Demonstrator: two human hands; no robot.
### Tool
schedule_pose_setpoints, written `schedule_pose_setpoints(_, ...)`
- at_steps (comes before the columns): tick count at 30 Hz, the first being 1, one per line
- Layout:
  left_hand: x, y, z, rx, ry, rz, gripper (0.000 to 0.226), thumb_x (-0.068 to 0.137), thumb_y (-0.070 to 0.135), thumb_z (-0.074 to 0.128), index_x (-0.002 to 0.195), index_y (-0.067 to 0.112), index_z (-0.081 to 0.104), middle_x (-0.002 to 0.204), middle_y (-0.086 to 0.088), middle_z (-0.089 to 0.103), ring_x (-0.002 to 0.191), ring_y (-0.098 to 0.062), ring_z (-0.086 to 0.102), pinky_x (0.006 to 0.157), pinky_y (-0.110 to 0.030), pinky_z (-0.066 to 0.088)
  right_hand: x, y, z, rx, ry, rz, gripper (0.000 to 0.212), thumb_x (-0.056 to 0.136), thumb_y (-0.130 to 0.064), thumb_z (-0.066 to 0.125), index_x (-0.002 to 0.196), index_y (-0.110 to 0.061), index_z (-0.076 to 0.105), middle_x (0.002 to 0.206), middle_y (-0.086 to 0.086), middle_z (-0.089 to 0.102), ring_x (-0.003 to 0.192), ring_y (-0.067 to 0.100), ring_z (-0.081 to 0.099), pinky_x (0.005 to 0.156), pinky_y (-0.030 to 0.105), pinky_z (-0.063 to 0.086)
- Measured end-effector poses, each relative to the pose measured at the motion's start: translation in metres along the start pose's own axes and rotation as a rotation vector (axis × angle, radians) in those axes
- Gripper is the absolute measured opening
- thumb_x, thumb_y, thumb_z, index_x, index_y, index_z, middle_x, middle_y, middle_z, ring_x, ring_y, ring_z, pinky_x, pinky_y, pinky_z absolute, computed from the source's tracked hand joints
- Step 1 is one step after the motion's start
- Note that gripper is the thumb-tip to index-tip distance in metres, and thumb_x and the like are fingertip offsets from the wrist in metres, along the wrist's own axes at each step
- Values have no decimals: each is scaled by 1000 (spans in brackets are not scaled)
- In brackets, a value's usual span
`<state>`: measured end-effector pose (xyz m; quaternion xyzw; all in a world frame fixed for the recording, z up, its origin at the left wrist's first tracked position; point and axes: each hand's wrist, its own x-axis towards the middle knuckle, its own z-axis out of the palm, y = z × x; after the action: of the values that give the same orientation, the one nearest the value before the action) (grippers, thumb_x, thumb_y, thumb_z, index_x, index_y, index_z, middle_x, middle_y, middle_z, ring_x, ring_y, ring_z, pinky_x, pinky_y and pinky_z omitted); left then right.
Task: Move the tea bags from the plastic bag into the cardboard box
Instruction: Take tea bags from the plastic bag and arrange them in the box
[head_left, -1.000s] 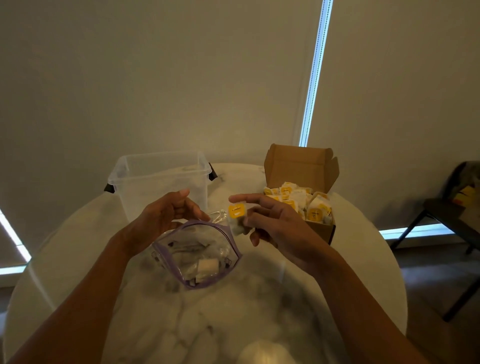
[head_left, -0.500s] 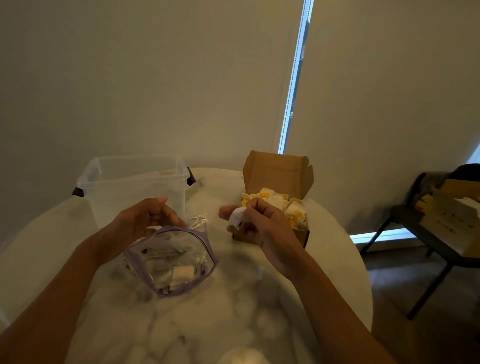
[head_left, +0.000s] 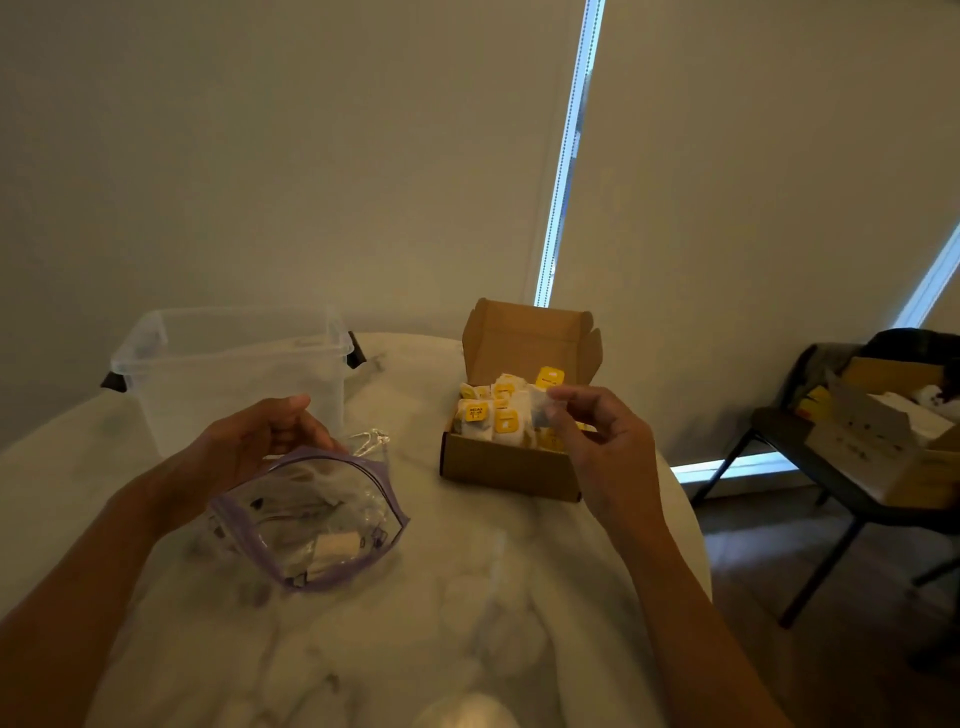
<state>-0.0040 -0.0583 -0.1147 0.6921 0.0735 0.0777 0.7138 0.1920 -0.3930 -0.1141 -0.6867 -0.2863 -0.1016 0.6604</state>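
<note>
Right hand (head_left: 602, 447) reached box (head_left: 509, 467), pinching tea bag (head_left: 537, 413); left hand (head_left: 249, 441) grips plastic bag (head_left: 311, 519).

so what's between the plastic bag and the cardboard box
Nothing: in the head view only bare marble tabletop separates the plastic bag from the cardboard box.

The cardboard box (head_left: 509, 467) was matt brown board, plain and unprinted. The tea bags (head_left: 480, 415) inside it were soft white paper with yellow card tags. Left of the box, the plastic bag (head_left: 311, 514) was clear, crinkled, shiny film with a purple zip strip, and the storage bin (head_left: 234, 374) was smooth, clear hard plastic. Under the box, the table (head_left: 467, 597) looked like polished white marble, grey-veined.
</note>
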Motion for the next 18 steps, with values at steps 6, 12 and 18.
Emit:
schedule_pose_setpoints(6, 0, -4, 1, 3, 40, -5, 89, 66, 75, 90, 104, -5, 78, 126, -34, 73, 117, -47, 69, 122, -66, 38, -1, 4, -10, -15, 42, -6, 27, 96, -28, 80, 120, -37, 73, 105, -10, 79, 101, 10, 75, 79, 29, 63)
schedule_pose_setpoints(12, -1, -8, 1, 9, 118, 9, 82, 83, 75, 78, 114, 0, 80, 130, -32, 73, 128, -52, 67, 123, -71, 40, 0, 8, -12, 34, 113, 16, 13, 98, -24, 77, 110, -28, 77, 104, -8, 79, 103, 13, 75, 81, 33, 65)
schedule_pose_setpoints(18, -3, -4, 6, 12, 105, -2, 85, 70, 79, 86, 108, 2, 83, 128, -30, 74, 123, -47, 70, 120, -66, 45, 1, 7, -12, 55, 116, 35, 43, 97, -30, 78, 137, -36, 65, 108, -5, 80, 105, 6, 74, 83, 17, 59)
